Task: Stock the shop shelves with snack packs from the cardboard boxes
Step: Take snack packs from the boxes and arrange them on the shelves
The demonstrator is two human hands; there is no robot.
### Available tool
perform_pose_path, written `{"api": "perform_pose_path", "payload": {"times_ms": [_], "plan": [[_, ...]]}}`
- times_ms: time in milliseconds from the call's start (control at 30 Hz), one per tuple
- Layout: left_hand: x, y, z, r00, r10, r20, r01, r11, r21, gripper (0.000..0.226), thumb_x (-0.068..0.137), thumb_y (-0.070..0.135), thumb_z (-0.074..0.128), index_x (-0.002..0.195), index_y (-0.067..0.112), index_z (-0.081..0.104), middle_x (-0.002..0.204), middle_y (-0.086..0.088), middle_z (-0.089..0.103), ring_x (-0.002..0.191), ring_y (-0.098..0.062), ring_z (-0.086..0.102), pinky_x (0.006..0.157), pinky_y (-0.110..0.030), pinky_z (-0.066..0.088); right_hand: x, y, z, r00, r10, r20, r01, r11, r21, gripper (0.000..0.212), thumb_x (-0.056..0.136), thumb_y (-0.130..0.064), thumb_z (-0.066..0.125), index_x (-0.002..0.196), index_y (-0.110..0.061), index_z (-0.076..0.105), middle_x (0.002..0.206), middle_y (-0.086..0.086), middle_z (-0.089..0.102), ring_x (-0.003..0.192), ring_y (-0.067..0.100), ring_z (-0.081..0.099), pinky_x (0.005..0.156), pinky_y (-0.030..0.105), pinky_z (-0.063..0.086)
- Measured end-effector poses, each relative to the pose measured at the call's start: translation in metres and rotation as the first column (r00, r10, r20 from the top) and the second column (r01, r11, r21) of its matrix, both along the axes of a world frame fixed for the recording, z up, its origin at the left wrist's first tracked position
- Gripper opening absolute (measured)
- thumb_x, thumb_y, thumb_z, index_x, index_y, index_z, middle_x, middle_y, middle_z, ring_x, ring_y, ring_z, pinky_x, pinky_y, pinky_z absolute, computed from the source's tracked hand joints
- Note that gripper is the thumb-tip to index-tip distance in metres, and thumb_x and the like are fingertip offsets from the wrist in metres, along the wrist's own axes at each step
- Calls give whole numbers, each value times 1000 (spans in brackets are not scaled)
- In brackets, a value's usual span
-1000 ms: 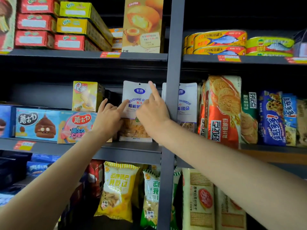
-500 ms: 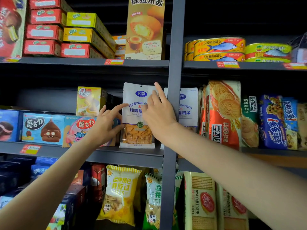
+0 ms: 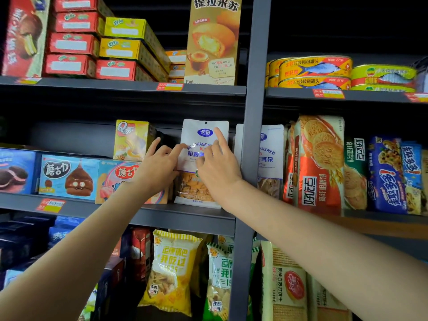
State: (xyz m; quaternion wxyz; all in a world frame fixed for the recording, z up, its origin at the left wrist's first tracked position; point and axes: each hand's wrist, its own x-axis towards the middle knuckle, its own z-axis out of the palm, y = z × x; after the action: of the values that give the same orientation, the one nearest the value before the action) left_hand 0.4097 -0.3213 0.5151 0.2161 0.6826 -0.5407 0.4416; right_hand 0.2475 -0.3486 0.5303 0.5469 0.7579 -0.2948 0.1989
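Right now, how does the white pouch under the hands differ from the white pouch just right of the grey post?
The touched pouch stands in full view left of the grey post; the right pouch is partly hidden behind it. Both hands, left hand and right hand, rest on the touched pouch; nothing touches the right pouch. Both are white, upright, with a blue oval logo and a clear snack window.

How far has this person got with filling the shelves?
Most shelf space in view already holds stock. In hand: a white snack pouch stands upright on the middle shelf, just left of the grey post; the left hand and right hand touch its front with straight fingers, seemingly squaring it up. What is left cannot be judged: no cardboard boxes are in view, though a dark gap sits above the blue boxes.
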Motion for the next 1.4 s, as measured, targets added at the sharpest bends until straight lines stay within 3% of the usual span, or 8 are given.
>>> {"api": "perform_pose_path", "payload": {"times_ms": [333,633,800,933,1100,1267,1333,1400], "plan": [[-7,5,-2,1000,7,2,-7,1000,-17,60,91,21,54,143,16,25,118,-10,59,123,-24,45,117,-36,0,-12,3,-3,998,60,-6,-60,998,-8,23,97,-14,44,113,-11,61,110,7,63,115,30,50,103,50,-20],[-14,10,-14,1000,1,-9,-2,994,-110,64,86,24,60,141,7,33,122,-18,58,125,-34,39,115,-43,6,-24,-1,-3,981,195,-8,-195,980,-29,26,97,-11,41,114,-10,60,113,10,61,121,33,45,106,51,-18],[-48,15,-15,981,-191,-17,165,889,-426,51,81,24,44,126,0,47,119,-20,55,113,-38,44,102,-48,30,-71,-16,22,808,565,169,-499,808,-314,32,76,-5,61,108,-6,66,108,15,64,112,31,55,113,50,4],[-96,19,-7,942,-335,27,301,805,-512,47,82,26,37,122,4,49,119,-15,54,110,-31,46,98,-40,31,-128,-44,37,756,478,447,-463,874,-149,38,84,-11,61,122,-9,57,121,11,56,121,29,45,115,45,0],[-156,11,7,901,-357,247,426,837,-344,37,79,19,39,105,8,62,108,-7,63,108,-23,52,108,-37,17,-155,-85,8,780,303,548,-450,880,154,30,88,-34,61,112,-16,64,135,4,45,131,24,29,114,38,2],[-186,-29,-12,902,-10,432,29,999,-38,16,72,21,58,75,15,73,83,-2,72,105,-25,63,108,-48,24,-157,-110,-15,819,353,454,-477,857,195,32,88,-33,61,115,-16,67,148,8,31,140,29,14,115,46,-6],[-193,-36,-16,894,69,444,-80,997,6,30,73,19,43,67,16,72,76,-5,72,101,-27,65,104,-52,35,-160,-115,-18,836,374,401,-480,854,203,31,90,-30,58,117,-18,67,151,8,27,142,30,10,113,47,-11],[-204,-36,-16,904,128,409,-176,981,82,40,79,17,34,83,14,74,86,-10,73,113,-31,59,109,-56,22,-161,-119,-16,845,380,376,-482,846,230,30,93,-32,52,119,-24,65,154,6,19,143,29,3,112,48,-15]]}}
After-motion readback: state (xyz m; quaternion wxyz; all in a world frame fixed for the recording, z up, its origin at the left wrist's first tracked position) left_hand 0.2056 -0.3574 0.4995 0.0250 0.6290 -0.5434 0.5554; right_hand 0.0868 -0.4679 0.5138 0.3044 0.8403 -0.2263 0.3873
